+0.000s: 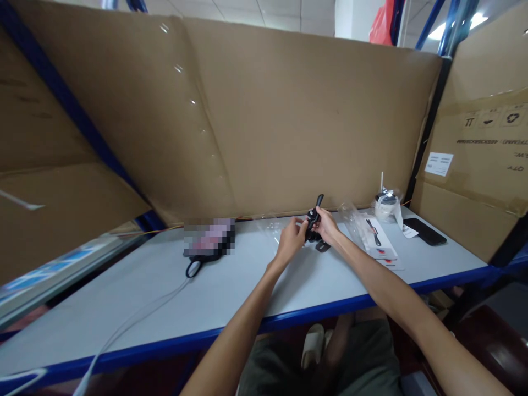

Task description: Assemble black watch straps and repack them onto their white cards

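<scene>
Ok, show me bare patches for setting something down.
Widest: tabletop between the white cable and left forearm. Smaller strip: between the phone and blue front edge. Crowded: around left hand and right hand; also back right, with white package and wrapped cup.

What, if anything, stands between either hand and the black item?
Nothing visible: the left hand and right hand both have fingers on the black item. A dark flat piece lies on the table nearer the wearer, not in between.

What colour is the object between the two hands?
The object is mostly black, as the head view shows.
</scene>
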Available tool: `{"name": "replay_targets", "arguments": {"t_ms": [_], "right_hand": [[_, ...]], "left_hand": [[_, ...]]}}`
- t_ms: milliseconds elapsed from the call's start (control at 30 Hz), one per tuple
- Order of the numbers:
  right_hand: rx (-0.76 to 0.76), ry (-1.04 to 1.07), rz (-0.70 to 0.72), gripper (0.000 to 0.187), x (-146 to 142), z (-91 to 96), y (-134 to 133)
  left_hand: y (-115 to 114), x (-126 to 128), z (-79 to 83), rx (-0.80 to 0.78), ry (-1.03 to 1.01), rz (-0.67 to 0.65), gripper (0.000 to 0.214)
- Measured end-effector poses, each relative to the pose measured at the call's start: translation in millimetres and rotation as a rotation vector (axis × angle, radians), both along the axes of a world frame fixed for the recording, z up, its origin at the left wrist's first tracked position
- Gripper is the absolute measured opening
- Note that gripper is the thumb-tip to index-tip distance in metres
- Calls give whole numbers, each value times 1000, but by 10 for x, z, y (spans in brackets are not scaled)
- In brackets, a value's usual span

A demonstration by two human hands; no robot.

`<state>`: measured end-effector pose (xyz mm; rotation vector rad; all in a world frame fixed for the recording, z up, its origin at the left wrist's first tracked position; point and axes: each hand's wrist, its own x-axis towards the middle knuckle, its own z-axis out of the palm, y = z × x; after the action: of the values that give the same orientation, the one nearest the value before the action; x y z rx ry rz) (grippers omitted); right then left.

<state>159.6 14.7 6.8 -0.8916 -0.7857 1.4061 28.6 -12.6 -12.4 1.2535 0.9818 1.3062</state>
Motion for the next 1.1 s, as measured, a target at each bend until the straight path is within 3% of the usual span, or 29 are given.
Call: {"name": "replay_targets", "arguments": {"t_ms": [133,200,367,533,800,1100], "right_hand": [[66,-69,28,22,2,-38,1],[103,-114,43,23,-2,-73,9],[203,-232,117,27,-5,-108,3],[235,-346,148,34,45,-53,-11],[315,-447,105,46,106,-35,30],[410,-552,95,41,94,-47,38]], "left_hand": [[-1,9,2,-52,62,-232,38],[-16,-5,7,-34,56,-279,44],[-31,-18,-27,-18,13,-212,44],[-63,0,-104,53,145,-99,42],[-106,38,-134,4,68,-138,44],[-5,27,-241,184,194,-11,52]]}}
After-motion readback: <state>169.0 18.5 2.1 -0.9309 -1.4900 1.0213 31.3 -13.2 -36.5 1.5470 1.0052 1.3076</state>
